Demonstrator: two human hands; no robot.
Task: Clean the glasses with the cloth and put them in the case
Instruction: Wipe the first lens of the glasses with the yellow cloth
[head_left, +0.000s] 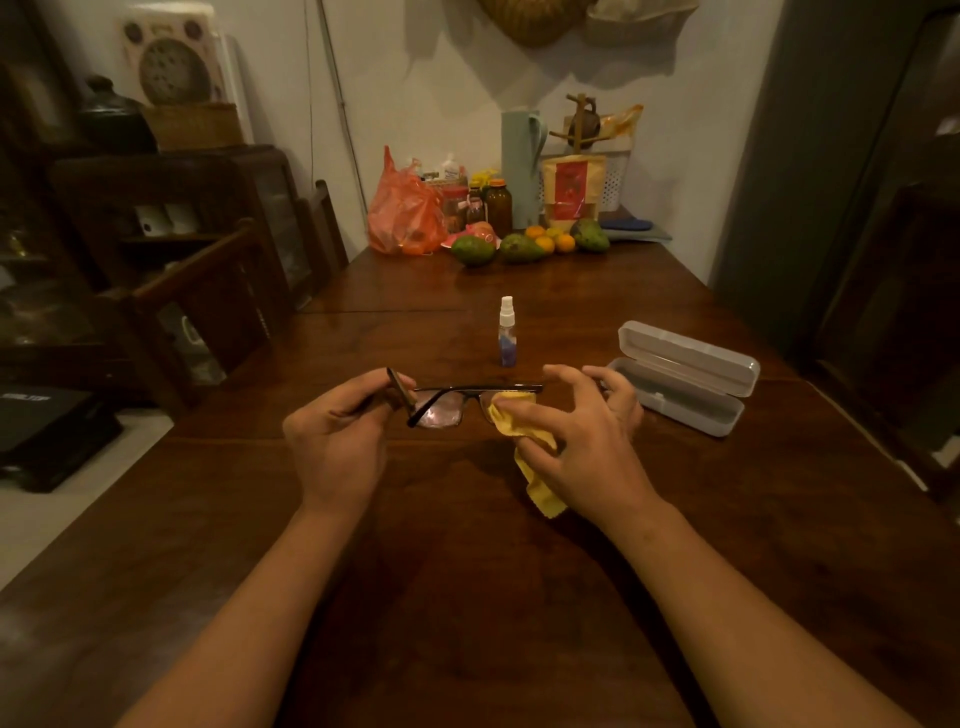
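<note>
Yellow cloth (524, 441), dark-framed glasses (467, 397), translucent grey case (685, 376).

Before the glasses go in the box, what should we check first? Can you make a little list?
1. Glasses held firmly: ok, the left hand grips them at one end, near the hinge.
2. Cloth on the lens: ok, the right hand presses the yellow cloth on the lens at its side.
3. Both lenses clean: cannot tell; the uncovered lens shows glare, the other is hidden by the cloth.
4. Clear plastic case open and ready: ok, the lid is up and it sits to the right on the table.
5. Temples folded to fit: not ok; at least one still sticks out.
6. Spray bottle out of the way: ok, it stands upright behind the glasses.
</note>
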